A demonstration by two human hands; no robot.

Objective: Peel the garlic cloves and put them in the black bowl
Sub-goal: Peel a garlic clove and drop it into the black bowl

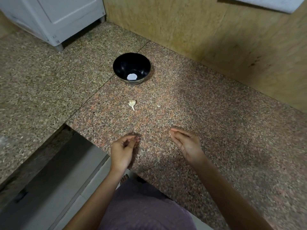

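Note:
The black bowl (118,66) stands on the granite counter (191,103) at the middle back, with only a bright light reflection in its bottom. A small whole garlic bulb (132,103) with its stalk lies on the counter in front of the bowl. To its right lies a tiny pale garlic piece (158,106). My left hand (123,150) hovers near the counter's front edge, its fingers curled in to the thumb, and I see nothing in it. My right hand (186,142) hovers to the right with fingers nearly straight; a thin shred of skin clings near its fingertips.
A white appliance (54,19) stands at the back left on short legs. A wooden panel wall (199,30) runs along the back and right. At the front left the counter drops to a steel surface (54,176).

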